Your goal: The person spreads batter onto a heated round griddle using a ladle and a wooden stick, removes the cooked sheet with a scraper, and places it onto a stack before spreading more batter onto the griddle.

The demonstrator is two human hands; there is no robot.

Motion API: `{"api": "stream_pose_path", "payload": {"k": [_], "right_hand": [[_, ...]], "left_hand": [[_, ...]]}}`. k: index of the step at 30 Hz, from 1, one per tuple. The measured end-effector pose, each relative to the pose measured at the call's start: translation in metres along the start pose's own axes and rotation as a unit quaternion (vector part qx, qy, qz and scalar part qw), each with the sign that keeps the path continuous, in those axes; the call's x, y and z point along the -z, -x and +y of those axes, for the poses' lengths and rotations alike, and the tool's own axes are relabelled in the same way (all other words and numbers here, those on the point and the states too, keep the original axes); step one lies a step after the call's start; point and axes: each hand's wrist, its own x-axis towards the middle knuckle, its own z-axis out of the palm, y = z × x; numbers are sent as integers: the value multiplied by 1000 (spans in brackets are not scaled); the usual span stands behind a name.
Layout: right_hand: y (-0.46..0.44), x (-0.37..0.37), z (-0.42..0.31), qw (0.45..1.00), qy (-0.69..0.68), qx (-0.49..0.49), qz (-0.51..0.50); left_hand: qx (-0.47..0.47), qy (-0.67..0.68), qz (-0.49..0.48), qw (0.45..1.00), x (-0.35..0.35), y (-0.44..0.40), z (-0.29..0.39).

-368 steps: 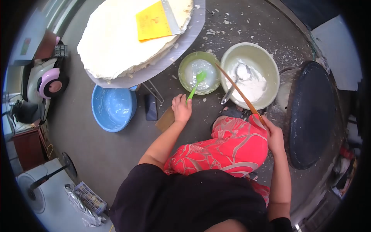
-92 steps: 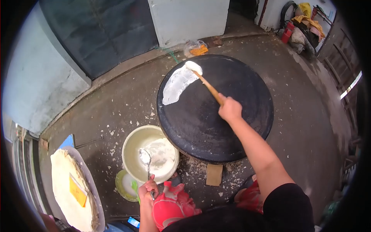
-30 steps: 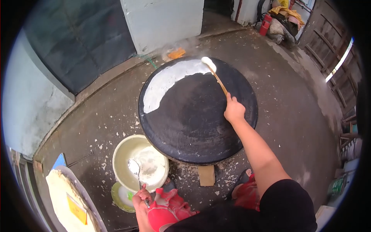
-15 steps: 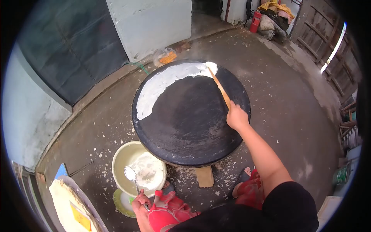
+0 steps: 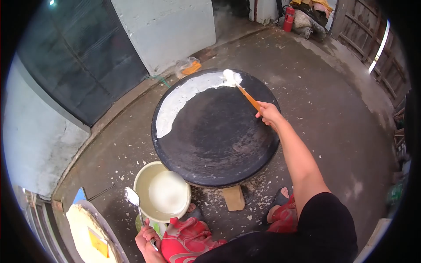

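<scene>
My right hand [image 5: 269, 113] grips the handle of a wooden spatula [image 5: 250, 99]. Thick white batter coats its far end, which is at the back of a large round black griddle [image 5: 219, 140]. A curved band of white batter [image 5: 182, 96] lies along the griddle's back and left rim. Down at the lower left, my left hand [image 5: 148, 239] is closed around a long-handled metal ladle [image 5: 139, 210]. White batter covers the ladle's bowl, which is just left of a cream-coloured bucket [image 5: 139, 180]. Inside the bucket is white liquid batter [image 5: 169, 190].
Flat pale sheets [image 5: 81, 228] with a yellow packet lie stacked at lower left. A wooden block [image 5: 233, 198] sits below the griddle's near edge. White scraps dot the concrete floor [image 5: 118, 149]. A plastic bag [image 5: 189, 66] lies by the wall; a red fire extinguisher [image 5: 288, 19] stands farther back.
The ladle has swung left from above the bucket to outside its rim. My right hand has moved slightly up, and the spatula's end has shifted a little left, now with a lump of batter on it.
</scene>
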Motion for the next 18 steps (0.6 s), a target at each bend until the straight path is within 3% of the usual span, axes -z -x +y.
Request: {"api": "stream_pose_path", "payload": {"k": [2,4,8,11,13,14,16,18], "right_hand": [[-3,12,6,1000,23,-6,15],[-26,13,19,993,23,30,110],[-9,-18,0,999,50,21,10],[-28,6,28,994,88,61,-16],[-91,13,87,980,2,166,112],[-77,4,79,980,1,163,110],[-33,-33,32,991,77,103,43],[-26,-53,25,976,164,145,5]], "left_hand": [[-9,7,3,1000,-8,12,-6],[9,21,-28,999,-15,20,-13],[8,6,-50,999,-22,19,-24],[22,8,-48,999,-22,16,-28],[23,12,-48,999,-16,13,-33],[21,11,-45,999,-14,11,-34],[2,-14,-15,1000,-12,6,-36],[2,-12,-11,1000,-8,5,-36]]}}
